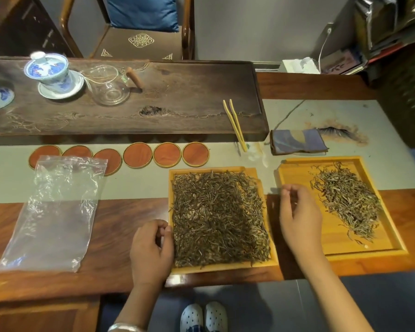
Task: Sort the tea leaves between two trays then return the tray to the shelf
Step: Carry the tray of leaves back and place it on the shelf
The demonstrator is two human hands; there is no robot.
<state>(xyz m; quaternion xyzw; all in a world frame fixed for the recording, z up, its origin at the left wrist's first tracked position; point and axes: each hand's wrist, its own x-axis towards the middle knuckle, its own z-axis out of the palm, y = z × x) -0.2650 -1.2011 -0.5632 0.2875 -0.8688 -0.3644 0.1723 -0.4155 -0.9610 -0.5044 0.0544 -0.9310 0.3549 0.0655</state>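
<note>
Two light wooden trays lie side by side on the table. The left tray [225,266] is covered with dark tea leaves [218,216]. The right tray [333,244] holds a smaller, paler pile of leaves [347,202] on its right half. My left hand [151,248] rests against the left tray's left rim, fingers loosely curled, with nothing visible in it. My right hand [297,214] hovers over the gap and the right tray's left edge. Its fingertips are bunched, and a small dark bit shows between them.
A clear plastic bag [53,212] lies at the left, with round coasters [165,154] behind it. A dark tea board [153,116] carries a gaiwan [48,73], a glass pitcher [108,85] and bamboo tongs [235,123]. A folded cloth [297,142] lies behind the right tray. Cluttered shelves [393,32] stand at the far right.
</note>
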